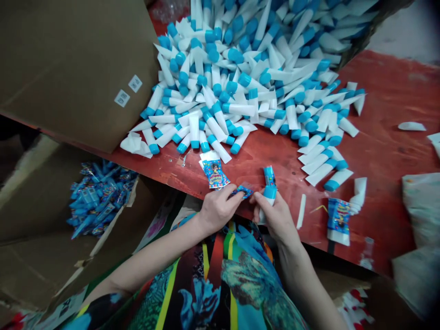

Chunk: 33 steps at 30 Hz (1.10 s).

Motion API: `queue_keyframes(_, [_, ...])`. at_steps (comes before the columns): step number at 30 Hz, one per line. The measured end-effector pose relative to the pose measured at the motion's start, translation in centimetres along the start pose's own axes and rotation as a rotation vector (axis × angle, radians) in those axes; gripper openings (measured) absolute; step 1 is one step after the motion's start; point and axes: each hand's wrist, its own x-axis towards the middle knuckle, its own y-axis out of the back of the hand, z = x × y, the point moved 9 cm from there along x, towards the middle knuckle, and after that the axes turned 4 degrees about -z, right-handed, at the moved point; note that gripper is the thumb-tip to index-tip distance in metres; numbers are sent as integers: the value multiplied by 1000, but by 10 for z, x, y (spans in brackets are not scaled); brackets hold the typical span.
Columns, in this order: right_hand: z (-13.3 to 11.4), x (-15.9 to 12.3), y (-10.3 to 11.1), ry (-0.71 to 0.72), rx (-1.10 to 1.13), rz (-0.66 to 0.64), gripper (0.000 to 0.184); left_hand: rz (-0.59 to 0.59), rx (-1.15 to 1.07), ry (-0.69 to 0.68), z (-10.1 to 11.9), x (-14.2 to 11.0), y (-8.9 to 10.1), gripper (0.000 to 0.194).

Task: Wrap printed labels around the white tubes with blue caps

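Note:
My right hand is closed round a white tube with a blue cap, cap end up, at the near edge of the red table. My left hand pinches a small blue printed sticker right beside the tube. A stack of colourful printed stickers lies on the table just above my left hand. A big heap of white tubes with blue caps covers the far half of the table.
A cardboard box at lower left holds several blue labelled tubes. A large closed carton stands at upper left. More stickers and a strip of backing paper lie to the right. White bags sit at the right edge.

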Motion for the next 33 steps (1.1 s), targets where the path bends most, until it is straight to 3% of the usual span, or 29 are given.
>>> queue_keyframes(3, [-11,21,-6,49,84,26,61,67,-55,15,6,9,7,47])
queue_keyframes(6, [-35,38,-1,159,94,111,59,107,-157,35,8,15,15,37])
queue_keyframes(10, [-70,40,-3,284,-23,113,48,259,-446,204,-15,18,38,44])
queue_keyframes(13, [-89,39,-13,356,-95,51,44,153,-747,303,-29,27,32,13])
queue_keyframes(14, [-93,39,-13,370,-86,54,44,108,-846,337,-32,29,28,11])
queue_keyframes(16, [-91,44,-14,353,-32,64,48,86,-1024,448,-39,30,22,25])
queue_keyframes(20, [-67,52,-28,222,16,-49,56,206,-1269,645,-48,28,17,33])
queue_keyframes(23, [-57,51,-37,208,48,-89,54,263,-1345,702,-46,31,15,40])
queue_keyframes(28, [-53,59,-40,234,80,-40,61,311,-1423,763,-43,33,7,56])
queue_keyframes(33, [-54,62,-43,281,62,-61,59,311,-1455,808,-43,28,4,52])
